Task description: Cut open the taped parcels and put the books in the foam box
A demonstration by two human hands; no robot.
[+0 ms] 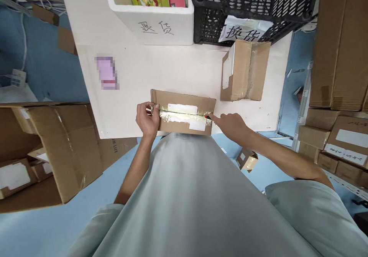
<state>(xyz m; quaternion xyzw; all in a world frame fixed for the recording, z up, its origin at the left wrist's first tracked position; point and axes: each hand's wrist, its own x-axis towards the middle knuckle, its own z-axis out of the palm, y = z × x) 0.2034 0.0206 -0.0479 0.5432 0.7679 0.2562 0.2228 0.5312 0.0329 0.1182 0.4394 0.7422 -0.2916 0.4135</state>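
Note:
A flat cardboard box (184, 127) lies at the near edge of the white table, with shiny clear tape and white labels across its top. A dark slit runs along the taped seam. My left hand (148, 119) grips the box's left end, thumb on top and fingers around the side. At the right end of the seam, my right hand (230, 124) is closed around a small black-and-red box cutter (207, 117), mostly hidden in the fingers. Its tip touches the tape.
Beyond the box on the white table (166, 71) stand a white bin (169, 28) holding colourful packages, a black plastic crate (209, 27) and another taped carton (255, 71). A blurred purple item (107, 73) lies left. Large cartons (66, 145) flank the table; a small box (246, 159) sits below.

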